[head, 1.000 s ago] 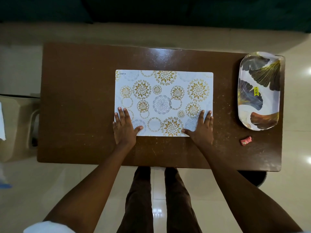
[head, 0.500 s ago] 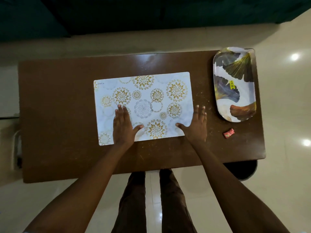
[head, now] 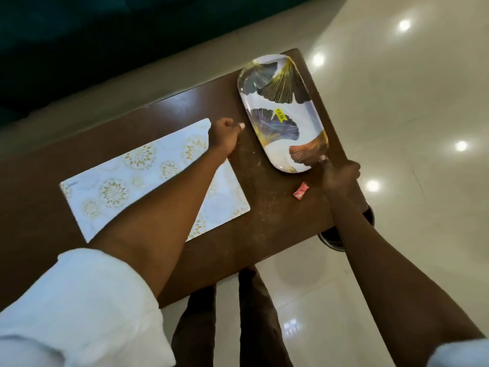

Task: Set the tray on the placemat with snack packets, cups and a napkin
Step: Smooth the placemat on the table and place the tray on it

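An oval white tray with gold and dark leaf prints and a yellow sticker lies at the right end of the brown table. My right hand holds its near right corner, thumb on the rim. My left hand reaches across to the tray's left edge, thumb out, just short of touching it. The white placemat with gold flower rings lies flat in the middle of the table, partly under my left forearm. A small red snack packet rests on the table just below the tray.
A dark green sofa runs along the table's far side. A dark round container stands on the glossy tiled floor under the table's right end. My legs are at the near edge.
Both hands left the placemat's near corners and moved right to the tray. My head turned right, so the table now looks tilted. The right hand has taken hold of the tray's corner.
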{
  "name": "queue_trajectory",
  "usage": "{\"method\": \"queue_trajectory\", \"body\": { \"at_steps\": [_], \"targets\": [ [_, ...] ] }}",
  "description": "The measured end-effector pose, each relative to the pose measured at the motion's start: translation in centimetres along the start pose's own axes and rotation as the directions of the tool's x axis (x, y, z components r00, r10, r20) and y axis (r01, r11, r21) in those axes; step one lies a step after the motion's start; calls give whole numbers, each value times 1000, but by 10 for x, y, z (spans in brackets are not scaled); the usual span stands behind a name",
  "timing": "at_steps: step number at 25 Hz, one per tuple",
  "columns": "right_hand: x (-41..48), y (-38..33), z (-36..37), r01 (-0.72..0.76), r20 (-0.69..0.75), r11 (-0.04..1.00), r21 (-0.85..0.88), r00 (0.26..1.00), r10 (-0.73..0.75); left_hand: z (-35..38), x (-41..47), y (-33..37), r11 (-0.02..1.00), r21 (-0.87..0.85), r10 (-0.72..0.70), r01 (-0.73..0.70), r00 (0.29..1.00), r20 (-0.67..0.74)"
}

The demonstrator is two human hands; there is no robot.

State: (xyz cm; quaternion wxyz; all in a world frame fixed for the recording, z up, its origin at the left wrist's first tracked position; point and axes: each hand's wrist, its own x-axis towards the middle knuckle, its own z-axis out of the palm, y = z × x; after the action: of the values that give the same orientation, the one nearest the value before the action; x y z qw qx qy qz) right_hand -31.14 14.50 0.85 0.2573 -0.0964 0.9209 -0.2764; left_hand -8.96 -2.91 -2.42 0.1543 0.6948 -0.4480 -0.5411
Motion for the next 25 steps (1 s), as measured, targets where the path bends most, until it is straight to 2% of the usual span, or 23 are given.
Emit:
{"method": "queue_trajectory", "body": {
  "at_steps": [2, 4, 6, 8, 12, 14, 18, 22, 25],
  "targets": [
    [12, 11, 7, -93, 49, 985, 148, 995, 87, 12, 27, 24, 998, 55, 30, -27, 999, -40],
    [17, 15, 19, -203, 95, 943, 263, 978, 184, 15, 57, 52, 960, 232, 174, -156, 983, -55],
    [17, 15, 33, -261, 151, 915, 307, 963, 224, 9, 91, 78, 859, 421, 320, -292, 947, 3],
    [22, 17, 45, -299, 180, 897, 327, 951, 251, 17, 123, 103, 775, 529, 366, -346, 928, 69],
    [35, 22, 61, -317, 154, 893, 320, 947, 282, 49, 154, 132, 753, 507, 365, -418, 908, 207],
    [38, 23, 66, -319, 139, 892, 321, 947, 289, 57, 158, 135, 746, 513, 387, -425, 903, 185],
    [37, 26, 65, -321, 131, 870, 375, 947, 293, 52, 156, 136, 801, 458, 385, -385, 918, 99],
    [24, 28, 56, -244, 112, 874, 420, 970, 217, 9, 143, 122, 868, 357, 344, -344, 937, 66],
    [12, 14, 50, -141, 120, 873, 466, 988, 96, -55, 116, 87, 916, 286, 272, -282, 959, 76]
  ]
}}
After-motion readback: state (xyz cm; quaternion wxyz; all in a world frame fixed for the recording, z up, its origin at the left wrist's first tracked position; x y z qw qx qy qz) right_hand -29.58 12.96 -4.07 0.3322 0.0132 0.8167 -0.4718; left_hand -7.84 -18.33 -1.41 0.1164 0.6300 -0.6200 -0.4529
